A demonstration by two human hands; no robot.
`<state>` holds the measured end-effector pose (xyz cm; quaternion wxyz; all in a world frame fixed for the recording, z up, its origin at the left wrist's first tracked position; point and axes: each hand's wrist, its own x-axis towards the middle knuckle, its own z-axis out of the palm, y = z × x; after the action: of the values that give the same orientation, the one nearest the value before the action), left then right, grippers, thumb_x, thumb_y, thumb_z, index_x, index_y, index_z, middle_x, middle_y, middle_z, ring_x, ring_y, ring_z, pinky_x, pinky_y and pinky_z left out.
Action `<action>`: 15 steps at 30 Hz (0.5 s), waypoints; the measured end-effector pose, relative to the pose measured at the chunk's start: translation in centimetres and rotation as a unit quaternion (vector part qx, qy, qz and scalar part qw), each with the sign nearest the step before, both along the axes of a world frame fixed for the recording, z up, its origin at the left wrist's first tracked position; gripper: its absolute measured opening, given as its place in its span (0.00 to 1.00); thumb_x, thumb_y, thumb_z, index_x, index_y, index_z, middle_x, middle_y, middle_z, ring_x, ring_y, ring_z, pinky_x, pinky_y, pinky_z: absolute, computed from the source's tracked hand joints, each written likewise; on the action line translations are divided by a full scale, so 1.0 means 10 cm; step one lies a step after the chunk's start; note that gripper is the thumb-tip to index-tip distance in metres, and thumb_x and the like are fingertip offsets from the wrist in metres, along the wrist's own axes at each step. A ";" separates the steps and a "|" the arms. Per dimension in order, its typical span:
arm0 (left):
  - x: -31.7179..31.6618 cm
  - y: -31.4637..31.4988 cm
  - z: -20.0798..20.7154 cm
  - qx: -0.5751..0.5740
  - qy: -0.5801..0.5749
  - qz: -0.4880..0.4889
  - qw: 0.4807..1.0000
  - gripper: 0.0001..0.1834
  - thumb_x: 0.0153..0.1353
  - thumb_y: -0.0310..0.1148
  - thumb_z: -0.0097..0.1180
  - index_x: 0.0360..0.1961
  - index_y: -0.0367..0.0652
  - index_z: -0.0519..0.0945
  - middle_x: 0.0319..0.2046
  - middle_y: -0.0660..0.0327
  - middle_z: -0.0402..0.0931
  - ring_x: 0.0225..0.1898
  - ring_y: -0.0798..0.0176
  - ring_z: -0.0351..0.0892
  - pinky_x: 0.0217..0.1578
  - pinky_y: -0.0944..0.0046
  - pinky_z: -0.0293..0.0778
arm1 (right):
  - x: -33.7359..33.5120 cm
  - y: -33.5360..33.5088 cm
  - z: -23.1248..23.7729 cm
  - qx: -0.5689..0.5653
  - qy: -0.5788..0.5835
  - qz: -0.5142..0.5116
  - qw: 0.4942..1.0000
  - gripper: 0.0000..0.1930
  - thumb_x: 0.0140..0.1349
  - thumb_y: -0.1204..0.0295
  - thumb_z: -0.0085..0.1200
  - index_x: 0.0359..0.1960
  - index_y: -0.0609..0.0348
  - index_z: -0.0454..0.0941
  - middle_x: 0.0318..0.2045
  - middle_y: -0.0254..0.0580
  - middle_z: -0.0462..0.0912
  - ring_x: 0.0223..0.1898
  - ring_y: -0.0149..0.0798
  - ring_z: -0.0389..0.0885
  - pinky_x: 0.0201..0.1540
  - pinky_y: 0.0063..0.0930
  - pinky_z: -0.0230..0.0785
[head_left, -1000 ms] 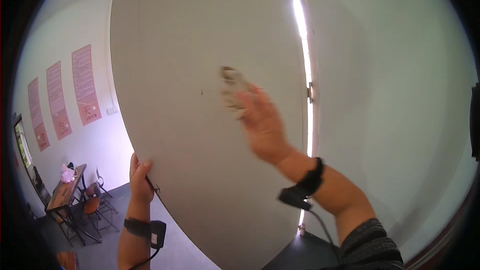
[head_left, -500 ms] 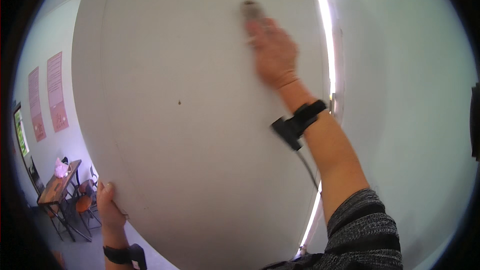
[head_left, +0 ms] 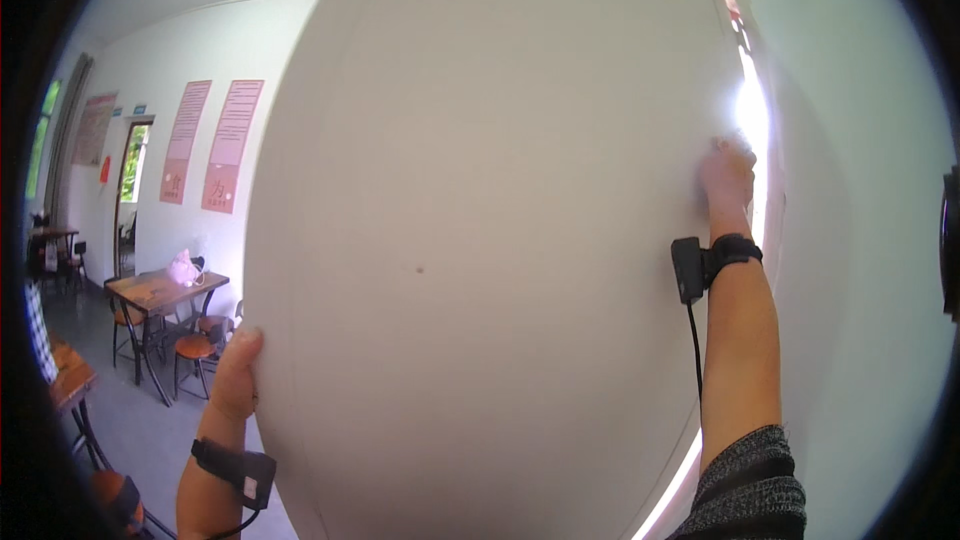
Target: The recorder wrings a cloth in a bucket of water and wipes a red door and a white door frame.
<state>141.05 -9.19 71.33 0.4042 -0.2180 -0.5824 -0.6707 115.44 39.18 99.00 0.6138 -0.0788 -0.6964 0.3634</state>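
Two hands on that big white door: your left hand clamps its lower-left edge steady, while your right hand presses something unclear up right.

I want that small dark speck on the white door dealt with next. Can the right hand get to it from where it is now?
Probably yes. The right hand is high on the white door, and the dark speck lies lower, on open door face with nothing in between.

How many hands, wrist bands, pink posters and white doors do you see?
Hands: 2, the left hand and the right hand
Wrist bands: 2
Pink posters: 2
White door: 1
Total: 7
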 end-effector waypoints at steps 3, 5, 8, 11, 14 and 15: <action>0.14 0.05 -0.06 0.001 -0.005 0.043 0.999 0.27 0.60 0.40 0.45 0.58 0.37 0.61 0.50 0.58 0.68 0.51 0.63 0.67 0.51 0.66 0.64 | 0.30 -0.26 0.48 0.102 0.089 0.056 0.989 0.18 0.59 0.69 0.38 0.52 0.55 0.66 0.54 0.50 0.66 0.55 0.53 0.66 0.55 0.48 0.61; 0.18 0.11 -0.09 -0.007 0.005 0.042 0.999 0.26 0.61 0.39 0.44 0.58 0.36 0.61 0.50 0.58 0.68 0.51 0.64 0.66 0.52 0.66 0.62 | 0.85 -0.87 0.72 0.173 0.149 0.054 0.972 0.15 0.59 0.70 0.37 0.46 0.57 0.70 0.50 0.53 0.69 0.53 0.53 0.67 0.54 0.46 0.63; 0.19 0.24 0.04 -0.050 0.016 0.067 0.996 0.25 0.63 0.39 0.43 0.57 0.36 0.62 0.49 0.58 0.68 0.51 0.65 0.66 0.52 0.67 0.62 | 1.36 -1.82 0.98 0.322 0.326 0.050 0.887 0.14 0.59 0.70 0.34 0.39 0.62 0.71 0.45 0.51 0.74 0.51 0.52 0.68 0.53 0.42 0.62; 0.13 0.13 0.02 -0.074 0.008 0.117 0.990 0.24 0.63 0.42 0.43 0.55 0.36 0.64 0.48 0.59 0.69 0.49 0.66 0.67 0.50 0.68 0.62 | 1.94 -3.10 0.38 0.418 0.353 0.150 0.824 0.20 0.58 0.65 0.38 0.52 0.49 0.71 0.54 0.43 0.69 0.53 0.47 0.68 0.57 0.43 0.59; 0.12 0.04 -0.04 -0.036 0.012 0.063 0.997 0.22 0.64 0.42 0.43 0.53 0.37 0.66 0.46 0.61 0.70 0.47 0.67 0.68 0.48 0.68 0.63 | 2.22 -3.28 -0.01 0.520 0.340 0.131 0.773 0.20 0.58 0.64 0.39 0.54 0.44 0.70 0.56 0.38 0.68 0.54 0.44 0.69 0.57 0.45 0.59; 0.10 0.00 -0.04 -0.047 0.009 0.084 0.995 0.21 0.64 0.41 0.43 0.52 0.38 0.66 0.45 0.61 0.70 0.46 0.68 0.68 0.48 0.68 0.63 | 2.13 -3.14 0.06 0.494 0.360 0.119 0.782 0.20 0.58 0.64 0.39 0.54 0.41 0.70 0.55 0.37 0.69 0.53 0.43 0.69 0.56 0.45 0.60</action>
<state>142.09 -9.23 70.91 0.4535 -0.1931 -0.6257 -0.6046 136.76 7.76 99.65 0.7269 0.4551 -0.5126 0.0416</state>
